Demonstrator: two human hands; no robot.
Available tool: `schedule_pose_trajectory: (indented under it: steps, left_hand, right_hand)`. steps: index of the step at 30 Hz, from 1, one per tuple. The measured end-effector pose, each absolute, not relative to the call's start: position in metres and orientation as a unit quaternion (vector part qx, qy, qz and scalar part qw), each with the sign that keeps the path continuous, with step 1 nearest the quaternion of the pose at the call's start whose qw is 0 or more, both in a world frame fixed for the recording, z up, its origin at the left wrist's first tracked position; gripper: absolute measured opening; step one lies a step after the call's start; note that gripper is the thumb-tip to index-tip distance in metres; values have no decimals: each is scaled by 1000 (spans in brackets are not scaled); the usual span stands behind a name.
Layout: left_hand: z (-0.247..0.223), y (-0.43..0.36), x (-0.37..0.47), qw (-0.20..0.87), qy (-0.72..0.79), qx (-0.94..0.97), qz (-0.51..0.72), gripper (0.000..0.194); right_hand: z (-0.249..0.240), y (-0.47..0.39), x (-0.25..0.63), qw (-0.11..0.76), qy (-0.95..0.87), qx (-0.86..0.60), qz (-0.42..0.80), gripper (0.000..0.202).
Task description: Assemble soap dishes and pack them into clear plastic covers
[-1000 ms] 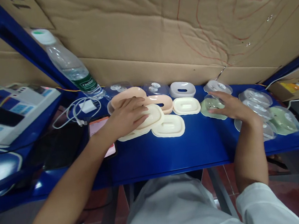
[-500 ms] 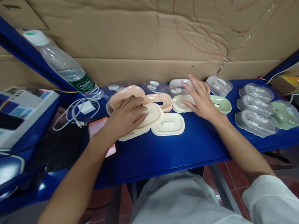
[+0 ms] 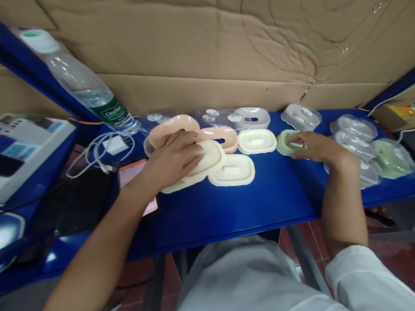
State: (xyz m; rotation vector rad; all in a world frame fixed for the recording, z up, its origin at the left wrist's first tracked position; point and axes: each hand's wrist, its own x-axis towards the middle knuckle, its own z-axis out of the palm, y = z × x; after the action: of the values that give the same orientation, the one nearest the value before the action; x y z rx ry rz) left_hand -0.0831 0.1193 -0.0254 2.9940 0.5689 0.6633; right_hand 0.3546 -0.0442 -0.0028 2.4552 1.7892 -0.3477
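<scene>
My left hand (image 3: 176, 160) lies flat, fingers stretched, over a cream oval tray (image 3: 212, 156) and the lower edge of a peach oval dish (image 3: 175, 126). Several cream trays overlap beneath it. Another cream tray (image 3: 233, 170) lies just right of them, and a further cream tray (image 3: 257, 141) sits behind. My right hand (image 3: 314, 147) has its fingers closed on a light green oval dish (image 3: 284, 143), covering its right part. A small pale piece shows at the fingertips; its kind is unclear. A second peach dish (image 3: 228, 136) lies between the hands.
Grey dishes with clear covers (image 3: 355, 145) are grouped at the right beside a covered green dish (image 3: 393, 158). A grey dish (image 3: 255, 117) lies at the back. Leftward are a water bottle (image 3: 81, 84), a white charger (image 3: 115, 145) with cable, and a phone (image 3: 131, 171).
My right hand has moved right, from above the grey dish and cream tray at the back to the green dish, and closed on it. My left hand stays in place.
</scene>
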Motion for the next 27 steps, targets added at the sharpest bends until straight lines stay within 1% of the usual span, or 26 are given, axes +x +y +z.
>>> schedule_pose_trajectory:
  steps: [5, 9, 11, 14, 16, 18, 21, 24, 27]
  left_hand:
    - [-24, 119, -83, -1, 180, 963, 202, 33]
    - [-24, 119, -83, -6, 174, 963, 203, 33]
    - [-24, 119, -83, -2, 174, 963, 205, 32]
    - [-25, 120, -83, 15, 180, 962, 206, 31]
    - [-25, 120, -83, 30, 187, 961, 202, 29]
    - [-25, 120, -83, 44, 191, 960, 199, 28]
    - [-24, 119, -84, 44, 194, 960, 198, 28]
    - [-23, 119, -83, 29, 192, 962, 193, 28]
    - [-23, 119, -82, 28, 185, 962, 198, 28]
  right_hand:
    - [3, -47, 356, 26, 584, 799, -144, 49]
    - [14, -51, 354, -12, 602, 791, -108, 48]
    - [19, -50, 342, -57, 638, 763, -84, 46]
    - [18, -42, 308, -155, 733, 657, -81, 40]
    - [11, -35, 279, -190, 775, 598, -77, 37]
    - [0, -28, 251, -192, 797, 569, -56, 37]
    - [-11, -22, 226, -168, 819, 547, -33, 41]
    - [-5, -24, 230, -176, 813, 555, -26, 43]
    - [10, -35, 256, -187, 782, 592, -57, 39]
